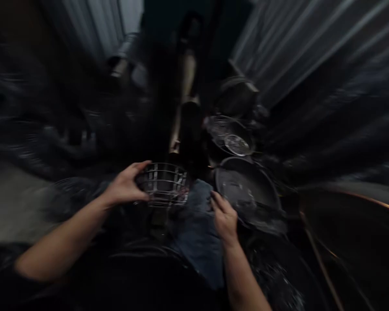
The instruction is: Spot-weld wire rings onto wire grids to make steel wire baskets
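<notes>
The picture is dark and smeared by motion. My left hand (pixel 127 186) grips the left rim of a small wire basket (pixel 164 185) held above my lap. My right hand (pixel 224 218) hangs just right of the basket, fingers bent downward beside a blue cloth (pixel 196 229), close to the edge of a dark round pan (pixel 248 190). I cannot make out whether the right fingers hold anything.
Beyond the pan stands another round dish with a shiny lid (pixel 231 137), with more dark pots behind. A large dark curved vessel (pixel 353 242) fills the right. Corrugated metal sheets (pixel 311 47) rise at the back right. A person's leg (pixel 186 99) shows ahead.
</notes>
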`<state>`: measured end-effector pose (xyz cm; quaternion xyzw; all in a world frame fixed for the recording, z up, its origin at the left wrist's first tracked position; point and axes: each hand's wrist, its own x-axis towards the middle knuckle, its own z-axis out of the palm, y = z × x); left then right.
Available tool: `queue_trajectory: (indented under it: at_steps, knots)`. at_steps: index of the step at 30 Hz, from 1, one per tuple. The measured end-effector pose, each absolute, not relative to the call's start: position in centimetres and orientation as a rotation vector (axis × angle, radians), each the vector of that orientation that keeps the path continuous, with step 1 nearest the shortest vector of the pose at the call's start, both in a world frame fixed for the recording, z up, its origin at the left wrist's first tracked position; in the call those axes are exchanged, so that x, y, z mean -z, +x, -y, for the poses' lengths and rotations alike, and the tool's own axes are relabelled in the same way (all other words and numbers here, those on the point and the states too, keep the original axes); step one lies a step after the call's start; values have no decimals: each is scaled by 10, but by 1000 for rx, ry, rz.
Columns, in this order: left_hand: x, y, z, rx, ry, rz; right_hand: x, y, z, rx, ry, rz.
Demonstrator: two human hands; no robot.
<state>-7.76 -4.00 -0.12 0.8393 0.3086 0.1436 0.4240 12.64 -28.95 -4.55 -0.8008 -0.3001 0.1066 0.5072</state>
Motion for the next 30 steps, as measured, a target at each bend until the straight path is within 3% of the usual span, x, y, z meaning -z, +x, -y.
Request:
queue_trajectory:
  at_steps: [4,7,12,20,30]
  knots:
    - [5,-63,38,-399,2119,-731,3,119,272,-300,-1896,1023]
    - [8,-59,39,-413,2108,-723,-15,114,258,-559,-1801,1122]
    - [9,-64,42,-420,2057,-707,-11,103,235,-1079,-1436,594]
    - [13,-70,40,-401,2093,-712,-5,91,226,-1178,-1304,287]
    - [15,-71,45,-390,2128,-715,-12,92,239,-1289,-1467,659]
